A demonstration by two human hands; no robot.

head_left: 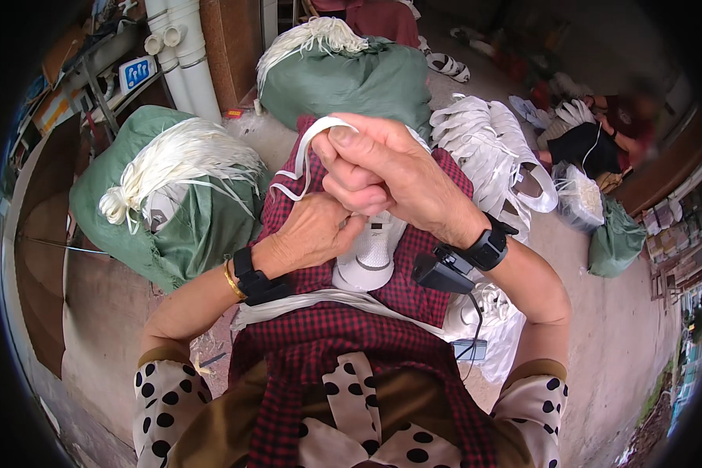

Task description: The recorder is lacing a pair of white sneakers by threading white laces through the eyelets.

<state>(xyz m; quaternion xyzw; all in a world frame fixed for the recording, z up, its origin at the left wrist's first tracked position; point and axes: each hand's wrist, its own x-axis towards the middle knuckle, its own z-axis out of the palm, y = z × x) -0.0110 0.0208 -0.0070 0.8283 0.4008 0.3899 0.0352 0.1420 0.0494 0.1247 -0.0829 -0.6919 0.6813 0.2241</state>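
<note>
A white sneaker (364,265) lies on my lap over a red and black checked apron (327,343), its toe toward me. My right hand (398,171) is raised above the shoe, thumb and fingers closed on a flat white shoelace (302,160). The lace loops down to the left of that hand. Just below it, my left hand (312,228) is closed at the shoe's upper part, fingers curled inward; what they grip is hidden. A bundle of white laces (327,300) stretches across my lap.
Two green sacks, one at left (187,242) and one ahead (343,86), carry bunches of white laces. White shoes (483,140) are piled at my right. A phone (469,349) lies near my right forearm. Another person (628,125) sits at the far right.
</note>
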